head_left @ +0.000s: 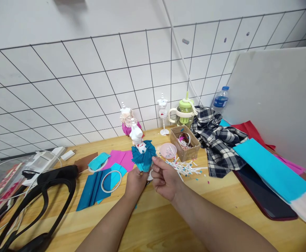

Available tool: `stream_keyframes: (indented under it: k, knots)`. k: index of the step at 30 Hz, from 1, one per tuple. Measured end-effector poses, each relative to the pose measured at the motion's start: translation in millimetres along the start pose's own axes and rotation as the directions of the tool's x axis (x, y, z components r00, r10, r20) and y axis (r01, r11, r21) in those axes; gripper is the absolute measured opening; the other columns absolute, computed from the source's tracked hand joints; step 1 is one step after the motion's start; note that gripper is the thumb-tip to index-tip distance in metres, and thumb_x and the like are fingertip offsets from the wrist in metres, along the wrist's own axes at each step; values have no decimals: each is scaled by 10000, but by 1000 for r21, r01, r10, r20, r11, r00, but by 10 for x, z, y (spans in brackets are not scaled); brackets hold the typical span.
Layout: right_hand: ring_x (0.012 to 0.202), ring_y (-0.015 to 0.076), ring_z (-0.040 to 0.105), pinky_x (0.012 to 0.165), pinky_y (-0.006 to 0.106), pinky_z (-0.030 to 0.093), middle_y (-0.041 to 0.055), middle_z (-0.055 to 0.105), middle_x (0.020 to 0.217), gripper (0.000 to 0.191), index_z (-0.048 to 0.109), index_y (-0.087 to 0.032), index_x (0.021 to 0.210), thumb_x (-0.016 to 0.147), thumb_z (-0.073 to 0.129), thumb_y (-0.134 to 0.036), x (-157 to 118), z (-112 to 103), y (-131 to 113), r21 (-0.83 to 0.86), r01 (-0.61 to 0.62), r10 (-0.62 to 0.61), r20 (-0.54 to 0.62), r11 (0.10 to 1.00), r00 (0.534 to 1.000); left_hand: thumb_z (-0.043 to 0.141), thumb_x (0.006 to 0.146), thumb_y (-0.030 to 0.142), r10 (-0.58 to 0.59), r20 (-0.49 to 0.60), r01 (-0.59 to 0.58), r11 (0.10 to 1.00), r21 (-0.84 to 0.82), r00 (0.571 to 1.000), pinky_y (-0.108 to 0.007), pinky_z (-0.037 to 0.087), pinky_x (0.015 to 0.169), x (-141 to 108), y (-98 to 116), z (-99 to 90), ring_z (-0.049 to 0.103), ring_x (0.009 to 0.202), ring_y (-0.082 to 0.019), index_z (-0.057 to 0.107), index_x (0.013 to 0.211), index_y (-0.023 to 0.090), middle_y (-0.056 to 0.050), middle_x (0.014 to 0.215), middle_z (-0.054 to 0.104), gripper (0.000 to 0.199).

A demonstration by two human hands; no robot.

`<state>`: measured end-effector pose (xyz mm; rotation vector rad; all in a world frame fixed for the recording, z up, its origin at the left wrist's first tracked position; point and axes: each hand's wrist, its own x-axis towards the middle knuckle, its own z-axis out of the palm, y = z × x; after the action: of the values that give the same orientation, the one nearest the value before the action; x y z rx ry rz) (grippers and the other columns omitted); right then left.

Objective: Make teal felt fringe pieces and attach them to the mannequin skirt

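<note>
In the head view, the left hand (137, 180) has its grip closed around the lower part of a white mini mannequin (136, 134) with a teal paper skirt (144, 154). The mannequin is above the bench (153, 224), in front of a mannequin with magenta skirt (127, 120). The right hand (165, 177) has its grip pinched, thumb against forefinger, at the right edge of the teal skirt. Just beside this hand lie white paper strips (185, 167), near a pink dish (168, 151) and a cardboard box (185, 143).
</note>
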<state>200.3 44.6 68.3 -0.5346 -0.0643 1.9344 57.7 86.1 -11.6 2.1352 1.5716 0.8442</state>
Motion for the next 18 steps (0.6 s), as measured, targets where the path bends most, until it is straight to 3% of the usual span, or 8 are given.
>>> stream_keyframes:
  k: [8, 18]
  knots:
    - [351, 5, 182, 308, 95, 129, -134, 385, 481, 356, 447, -213, 780, 660, 782, -227, -15, 15, 54, -23, 150, -151, -104, 988, 983, 514, 808, 307, -17, 1, 17, 999, -29, 1000, -230, 399, 555, -2, -2, 5, 620, 620, -173, 684, 687, 185, -21, 669, 710, 242]
    - [349, 1, 158, 301, 81, 145, -129, 327, 472, 340, 383, -194, 706, 767, 717, -218, -65, 49, -10, 68, -89, 90, -7, 994, 996, 498, 819, 317, -43, 10, 42, 998, 44, 999, -229, 349, 525, 10, -22, 12, 585, 572, -162, 636, 628, 170, -30, 621, 677, 278]
